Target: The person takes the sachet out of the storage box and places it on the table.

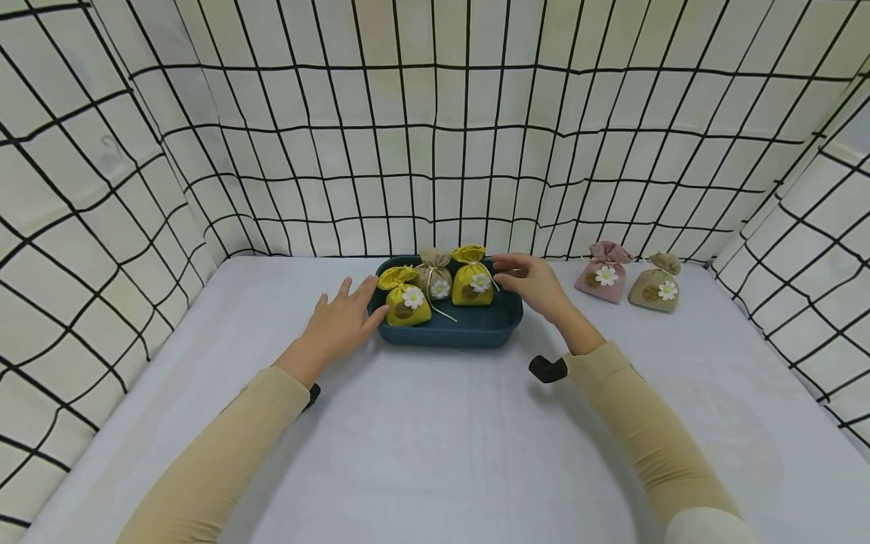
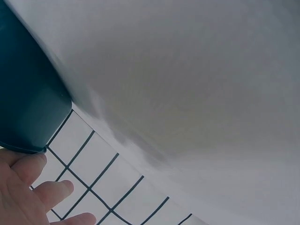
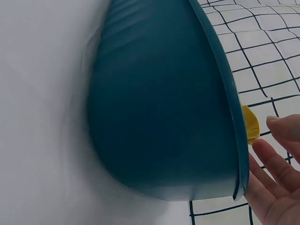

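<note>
A dark blue basin [image 1: 448, 337] stands at the back of the table. It holds a yellow drawstring pouch [image 1: 416, 313] at its left, a beige pouch [image 1: 435, 276] in the middle and a second yellow pouch [image 1: 473, 273] to the right, each with a white flower. My left hand [image 1: 337, 321] rests with spread fingers at the basin's left rim; its fingertips show at the rim in the left wrist view. Over the right rim is my right hand [image 1: 537, 285], thumb and fingers apart, beside the right yellow pouch. In the right wrist view a yellow pouch edge [image 3: 251, 124] shows past the rim.
To the right of the basin, a pink pouch [image 1: 602, 276] and another beige pouch [image 1: 655, 287] sit on the white tabletop [image 1: 435, 438]. Black wire grid panels [image 1: 435, 128] backed with pale sheeting enclose the back and both sides.
</note>
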The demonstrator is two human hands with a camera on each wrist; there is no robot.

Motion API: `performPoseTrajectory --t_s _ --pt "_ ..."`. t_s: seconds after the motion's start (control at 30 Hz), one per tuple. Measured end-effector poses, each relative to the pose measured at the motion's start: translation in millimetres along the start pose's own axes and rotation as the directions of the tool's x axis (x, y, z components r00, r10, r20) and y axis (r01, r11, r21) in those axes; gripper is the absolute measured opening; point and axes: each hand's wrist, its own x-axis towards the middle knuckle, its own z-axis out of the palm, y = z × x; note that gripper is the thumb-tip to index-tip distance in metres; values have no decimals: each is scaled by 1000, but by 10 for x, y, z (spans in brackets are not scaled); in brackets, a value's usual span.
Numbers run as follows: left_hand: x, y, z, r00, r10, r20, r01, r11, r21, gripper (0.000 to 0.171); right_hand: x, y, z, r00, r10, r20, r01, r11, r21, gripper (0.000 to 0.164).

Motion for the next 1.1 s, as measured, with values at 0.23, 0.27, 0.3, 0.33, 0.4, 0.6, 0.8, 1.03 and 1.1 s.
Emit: performPoseTrajectory --t_s 0.23,0.27,0.3,0.33,0.4,0.6,0.8,1.03,1.1 --pt "2 -6 6 1000 4 -8 -4 1000 8 71 35 -20 49 999 39 -9 -39 999 20 43" --pt "2 -6 6 1000 5 -10 -5 1000 8 71 39 -25 54 999 39 -11 -39 999 22 43" --pt "2 -6 6 1000 6 -11 -6 1000 8 70 44 -31 59 999 40 -13 -40 999 23 43" --pt "1 -5 5 1000 6 -12 -5 1000 7 70 51 -37 64 999 44 -15 -43 999 28 43" --pt "-1 -2 2 1000 6 -12 -5 1000 6 70 63 -53 73 998 56 -17 -56 998 24 45" --pt "-6 4 -6 1000 3 -7 -3 1000 5 71 98 -99 104 991 136 17 -137 988 65 59" --pt "7 2 -1 1000 5 -4 -5 1000 7 71 135 -108 124 983 182 26 -183 982 43 61" --pt "5 -7 7 1000 9 -8 -8 1000 7 71 184 -156 183 973 223 60 -220 974 -55 70" --pt "5 -5 7 1000 3 -7 -3 1000 9 71 192 -173 199 968 236 78 -230 970 -81 72"
